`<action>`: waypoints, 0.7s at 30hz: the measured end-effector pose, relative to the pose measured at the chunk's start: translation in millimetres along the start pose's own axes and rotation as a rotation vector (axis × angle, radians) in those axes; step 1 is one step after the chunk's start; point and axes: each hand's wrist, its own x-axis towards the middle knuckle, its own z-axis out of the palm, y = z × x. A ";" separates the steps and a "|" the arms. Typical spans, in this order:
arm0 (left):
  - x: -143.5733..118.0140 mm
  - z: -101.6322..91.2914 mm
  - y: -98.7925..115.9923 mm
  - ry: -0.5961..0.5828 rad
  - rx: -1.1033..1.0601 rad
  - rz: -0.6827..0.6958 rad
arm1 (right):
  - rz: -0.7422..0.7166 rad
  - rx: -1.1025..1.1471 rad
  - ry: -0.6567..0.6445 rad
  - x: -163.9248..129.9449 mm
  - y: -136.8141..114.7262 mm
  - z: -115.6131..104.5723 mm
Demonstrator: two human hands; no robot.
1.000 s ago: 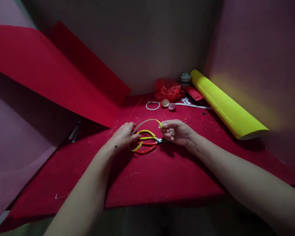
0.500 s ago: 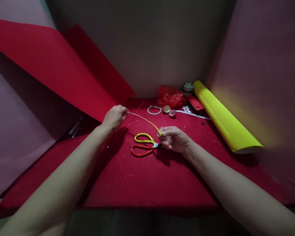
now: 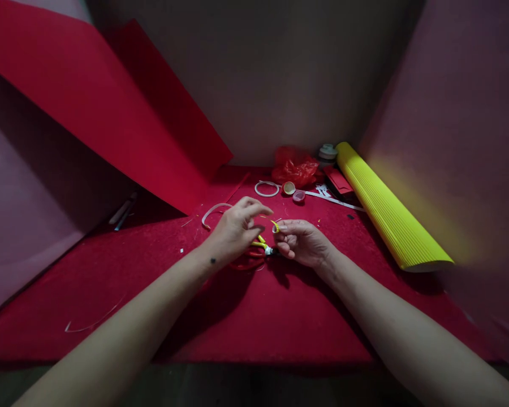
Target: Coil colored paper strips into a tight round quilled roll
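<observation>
My right hand (image 3: 301,240) pinches a small coil of yellow corrugated paper strip (image 3: 276,228) between thumb and fingertips, with a short curved bit of the strip rising from it. My left hand (image 3: 240,223) is just left of the coil, its thumb and fingers apart, holding nothing that I can see. A pale curled strip (image 3: 214,210) shows behind that hand; whether it joins the coil is hidden. Scissors (image 3: 268,250) with yellow and red handles lie on the cloth below both hands, the handles largely covered by the left hand.
A red sheet (image 3: 152,135) leans at the left, with pens (image 3: 125,212) under it. Behind are a white ring (image 3: 266,189), tape rolls (image 3: 288,189), a red plastic bag (image 3: 294,167) and a lidded jar (image 3: 327,152). A yellow corrugated roll (image 3: 390,209) lies right on the red cloth (image 3: 280,322).
My left hand has released the far end of the strip and moved right, close to the coil. The strip is no longer stretched between the hands. My right hand has stayed in place.
</observation>
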 end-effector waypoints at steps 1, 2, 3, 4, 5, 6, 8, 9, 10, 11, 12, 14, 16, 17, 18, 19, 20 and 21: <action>-1.3 3.9 2.3 -0.001 -0.002 0.024 | 0.007 -0.003 -0.001 -0.6 -0.3 1.0; -2.0 7.2 3.6 -0.008 0.001 0.041 | 0.011 -0.006 -0.002 -0.9 -0.6 1.9; -2.5 9.7 3.9 -0.011 0.010 0.046 | 0.014 -0.011 -0.001 -1.1 -0.8 2.4; -2.8 11.4 3.6 -0.007 0.024 0.038 | 0.016 -0.013 0.003 -1.0 -1.0 2.8; -3.2 12.2 2.8 -0.007 0.041 0.012 | 0.010 -0.015 0.014 -0.8 -1.1 3.0; -3.7 12.3 1.7 -0.014 0.053 -0.030 | -0.010 -0.022 0.033 -0.5 -1.0 3.1; -5.0 10.6 -0.8 -0.068 0.029 -0.138 | -0.085 -0.058 0.091 0.3 -0.1 3.4; -5.6 9.2 -2.0 -0.112 -0.010 -0.195 | -0.139 -0.093 0.122 0.6 0.7 3.8; -6.1 7.8 -2.9 -0.161 -0.060 -0.255 | -0.194 -0.144 0.145 0.7 1.9 4.4; -6.4 6.4 -3.5 -0.206 -0.116 -0.315 | -0.241 -0.207 0.156 0.8 3.2 5.3; -6.5 5.3 -3.9 -0.239 -0.169 -0.373 | -0.274 -0.272 0.152 0.6 4.8 6.4; -6.3 4.0 -4.2 -0.262 -0.244 -0.454 | -0.305 -0.388 0.122 -0.1 8.1 9.1; -5.9 4.0 -4.8 -0.244 -0.254 -0.460 | -0.309 -0.459 0.111 -1.1 10.9 12.1; -5.9 4.5 -5.4 -0.230 -0.239 -0.439 | -0.312 -0.478 0.123 -1.7 11.9 13.5; -5.9 5.1 -6.2 -0.216 -0.217 -0.414 | -0.315 -0.493 0.142 -2.3 12.6 14.8; -6.1 5.8 -7.0 -0.210 -0.194 -0.391 | -0.316 -0.507 0.163 -2.7 12.9 16.0; -6.4 6.6 -7.8 -0.210 -0.174 -0.371 | -0.317 -0.518 0.178 -3.2 12.9 17.0; -6.8 7.2 -8.4 -0.214 -0.155 -0.355 | -0.320 -0.525 0.186 -3.5 12.6 17.9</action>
